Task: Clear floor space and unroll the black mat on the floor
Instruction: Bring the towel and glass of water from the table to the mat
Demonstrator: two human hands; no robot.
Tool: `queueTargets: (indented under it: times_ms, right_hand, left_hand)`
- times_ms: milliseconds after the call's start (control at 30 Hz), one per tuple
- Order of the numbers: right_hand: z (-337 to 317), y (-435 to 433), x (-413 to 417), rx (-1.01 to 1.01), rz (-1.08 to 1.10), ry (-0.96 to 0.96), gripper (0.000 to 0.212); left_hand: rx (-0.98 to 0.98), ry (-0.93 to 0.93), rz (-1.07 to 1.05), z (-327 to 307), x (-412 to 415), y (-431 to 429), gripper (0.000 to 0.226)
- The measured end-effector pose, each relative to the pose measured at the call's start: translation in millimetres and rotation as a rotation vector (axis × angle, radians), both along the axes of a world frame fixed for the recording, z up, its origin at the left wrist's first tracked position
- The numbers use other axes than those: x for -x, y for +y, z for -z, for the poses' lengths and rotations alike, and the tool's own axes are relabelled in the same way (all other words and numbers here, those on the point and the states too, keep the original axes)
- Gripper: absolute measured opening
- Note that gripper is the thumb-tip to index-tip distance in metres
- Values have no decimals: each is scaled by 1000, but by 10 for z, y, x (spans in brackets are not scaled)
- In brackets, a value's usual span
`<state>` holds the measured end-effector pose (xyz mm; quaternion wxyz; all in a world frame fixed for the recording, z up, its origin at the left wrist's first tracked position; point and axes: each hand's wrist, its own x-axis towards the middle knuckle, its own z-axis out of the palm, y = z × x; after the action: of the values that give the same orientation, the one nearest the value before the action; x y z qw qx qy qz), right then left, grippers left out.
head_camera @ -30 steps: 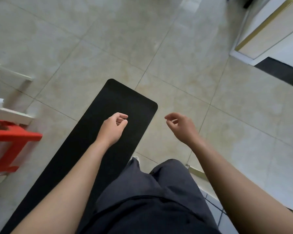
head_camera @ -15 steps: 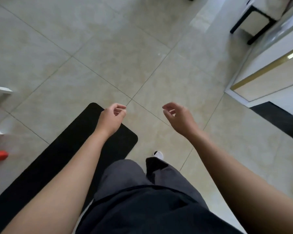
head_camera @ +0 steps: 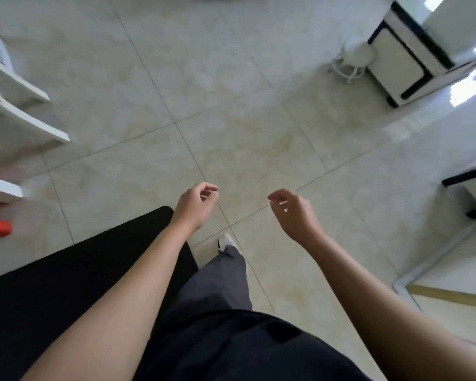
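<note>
One flat black rubber mat (head_camera: 66,284) lies unrolled; left hand (head_camera: 194,206) and right hand (head_camera: 296,213) hover, fingers loosely curled, seemingly empty.

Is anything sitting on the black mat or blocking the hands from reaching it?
Nothing visible lies on the black mat, which is flat on the floor. The left hand and right hand are both empty, held above it; only the person's own left forearm and trouser leg cover part of it.

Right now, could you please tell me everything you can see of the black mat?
The black mat lies unrolled and flat on the tiled floor, lower left. It looks matte, thin and plain, with a rounded corner at its far end. The left forearm and dark trousers hide part of it. Neither hand touches it.
</note>
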<state>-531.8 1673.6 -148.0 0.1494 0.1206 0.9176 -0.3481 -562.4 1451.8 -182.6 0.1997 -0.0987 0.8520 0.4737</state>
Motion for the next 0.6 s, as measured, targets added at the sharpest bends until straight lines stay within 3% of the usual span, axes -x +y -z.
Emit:
queueTargets:
  times_ms: [233,600]
  right_hand:
    - [-241,-141,1625,-64,-354,6,23]
    - [-264,-1155,4259,-9,-737,65,22]
  left_hand:
    - [45,18,-96,-153,1185,-117,19]
    - [57,81,-522,-196,2841,-758,33]
